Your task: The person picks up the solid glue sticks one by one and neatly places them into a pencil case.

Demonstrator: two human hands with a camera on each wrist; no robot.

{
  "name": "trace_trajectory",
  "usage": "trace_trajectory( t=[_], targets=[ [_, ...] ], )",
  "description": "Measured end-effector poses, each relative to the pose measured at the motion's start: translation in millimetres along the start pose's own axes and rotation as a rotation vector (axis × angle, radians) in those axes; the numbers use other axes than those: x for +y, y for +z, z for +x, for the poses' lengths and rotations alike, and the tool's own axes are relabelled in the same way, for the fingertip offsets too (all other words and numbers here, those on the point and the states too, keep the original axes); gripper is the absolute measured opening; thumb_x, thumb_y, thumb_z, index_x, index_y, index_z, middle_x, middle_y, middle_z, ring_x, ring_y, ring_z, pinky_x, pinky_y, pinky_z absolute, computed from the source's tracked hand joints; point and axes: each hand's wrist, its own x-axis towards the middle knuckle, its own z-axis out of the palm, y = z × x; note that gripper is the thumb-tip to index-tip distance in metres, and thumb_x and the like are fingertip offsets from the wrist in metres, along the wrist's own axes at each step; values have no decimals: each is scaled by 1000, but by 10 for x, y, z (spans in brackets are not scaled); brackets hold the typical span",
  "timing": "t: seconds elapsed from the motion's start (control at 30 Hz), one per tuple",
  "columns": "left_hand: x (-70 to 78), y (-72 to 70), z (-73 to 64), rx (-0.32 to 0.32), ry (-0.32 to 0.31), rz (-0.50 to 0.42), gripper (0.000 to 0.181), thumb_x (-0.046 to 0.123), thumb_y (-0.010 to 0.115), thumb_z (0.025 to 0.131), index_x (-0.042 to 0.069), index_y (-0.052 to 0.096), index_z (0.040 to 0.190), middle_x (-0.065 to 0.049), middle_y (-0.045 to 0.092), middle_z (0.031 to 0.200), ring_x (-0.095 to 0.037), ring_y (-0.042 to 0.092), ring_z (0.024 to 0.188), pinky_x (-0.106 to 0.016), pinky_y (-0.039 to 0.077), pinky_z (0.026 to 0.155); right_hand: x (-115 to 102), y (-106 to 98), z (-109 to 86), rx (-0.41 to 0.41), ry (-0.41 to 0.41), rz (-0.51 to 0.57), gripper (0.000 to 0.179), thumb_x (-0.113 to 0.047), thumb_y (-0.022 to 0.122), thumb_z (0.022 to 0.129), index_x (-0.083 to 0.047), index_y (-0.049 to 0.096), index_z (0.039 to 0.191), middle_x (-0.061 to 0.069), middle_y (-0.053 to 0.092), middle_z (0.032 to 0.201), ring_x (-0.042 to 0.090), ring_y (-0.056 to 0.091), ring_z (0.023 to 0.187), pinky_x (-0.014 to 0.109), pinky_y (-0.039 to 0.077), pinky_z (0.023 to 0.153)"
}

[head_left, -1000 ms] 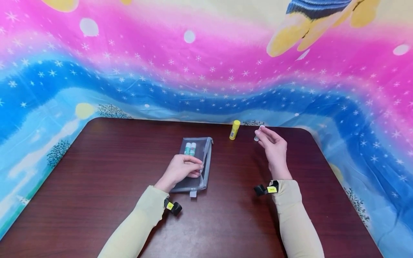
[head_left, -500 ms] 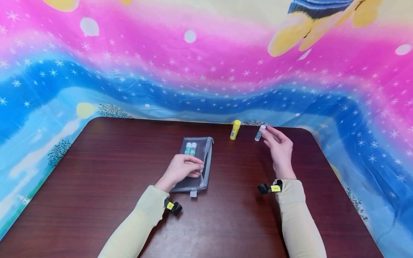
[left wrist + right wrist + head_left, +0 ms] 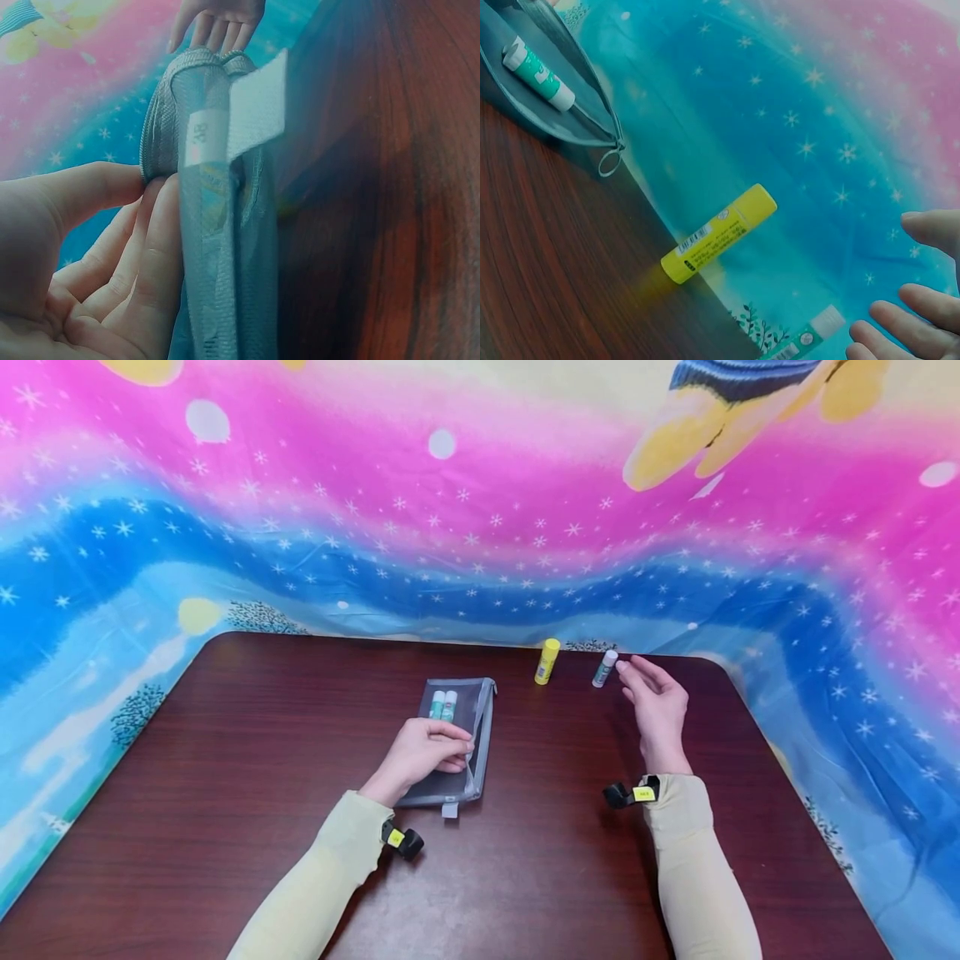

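Note:
My left hand (image 3: 423,752) pinches the edge of a grey mesh zipper pouch (image 3: 438,789), with thumb and fingers on its zipped rim in the left wrist view. Two green-and-white glue sticks (image 3: 442,706) lie inside the pouch, visible through the mesh. At the back right, a green-and-white glue stick (image 3: 603,669) stands upright on the table. Just right of it is my right hand (image 3: 660,714), fingers loosely extended and holding nothing; the right wrist view shows a gap between fingers (image 3: 911,322) and thumb. A yellow glue stick (image 3: 547,662) stands upright between pouch and right hand.
The dark wooden table (image 3: 225,735) ends at a back edge against a colourful printed cloth (image 3: 480,527). In the right wrist view, the zipper pull ring (image 3: 610,163) hangs from the pouch's corner, and the pouch mouth gapes.
My right hand has let go of the green-and-white glue stick and moved slightly right, leaving it standing on the table. The left hand and pouch have stayed in place.

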Motion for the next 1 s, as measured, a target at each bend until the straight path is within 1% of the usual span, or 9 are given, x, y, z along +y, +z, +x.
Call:
trace_trajectory(
  t=[0.13, 0.3, 0.37, 0.43, 0.53, 0.63, 0.8, 1.0],
  targets=[
    [-4, -4, -5, 7, 1, 2, 20, 5, 80, 87, -4, 76, 104, -17, 75, 91, -23, 73, 71, -43, 63, 74, 51, -22, 50, 13, 4, -16, 47, -24, 84, 87, -7, 70, 129, 13, 68, 127, 17, 68, 107, 36, 53, 100],
    [-3, -3, -5, 13, 2, 11, 19, 5, 80, 86, -3, 76, 104, -16, 75, 91, -23, 73, 71, -39, 63, 72, 98, -56, 121, 23, 26, -28, 53, -30, 85, 86, -8, 69, 131, 11, 67, 129, 17, 67, 111, 37, 51, 102],
    [-2, -2, -4, 14, 2, 14, 20, 5, 80, 86, -3, 76, 104, -16, 75, 91, -23, 73, 71, -38, 63, 71, 113, -62, 148, 28, 37, -35, 53, -30, 85, 85, -9, 69, 131, 10, 68, 128, 15, 67, 109, 37, 50, 103],
    [-4, -1, 0, 13, 3, 16, 21, 5, 80, 87, -4, 76, 105, -16, 75, 91, -23, 73, 71, -38, 63, 71, 131, -62, 176, 34, 42, -48, 54, -30, 86, 85, -9, 69, 131, 9, 68, 127, 13, 66, 110, 41, 49, 105],
    [-10, 3, 6, 8, 1, 12, 23, 4, 80, 87, -6, 75, 107, -16, 75, 91, -23, 73, 71, -38, 63, 71, 160, -59, 219, 42, 44, -81, 53, -29, 85, 86, -9, 69, 132, 9, 69, 126, 13, 64, 112, 39, 50, 103],
    [-11, 10, 10, 4, -3, 7, 23, 3, 79, 87, -7, 75, 107, -16, 75, 91, -23, 73, 71, -38, 63, 71, 189, -55, 262, 42, 43, -127, 54, -29, 85, 86, -9, 68, 133, 10, 67, 129, 13, 62, 115, 34, 51, 100],
    [-6, 17, 10, 0, -4, 5, 23, 3, 79, 88, -7, 74, 107, -17, 75, 91, -23, 73, 71, -41, 63, 73, 226, -36, 322, 21, 42, -214, 57, -33, 82, 88, -9, 65, 137, 11, 65, 134, 16, 61, 118, 30, 52, 96],
    [-14, 14, 9, -5, 11, 4, 24, 5, 79, 87, -8, 74, 107, -17, 75, 91, -23, 73, 71, -40, 63, 72, 278, 4, 406, 16, 43, -282, 58, -32, 81, 89, -8, 64, 138, 12, 63, 136, 18, 59, 122, 30, 49, 99]
  ],
)
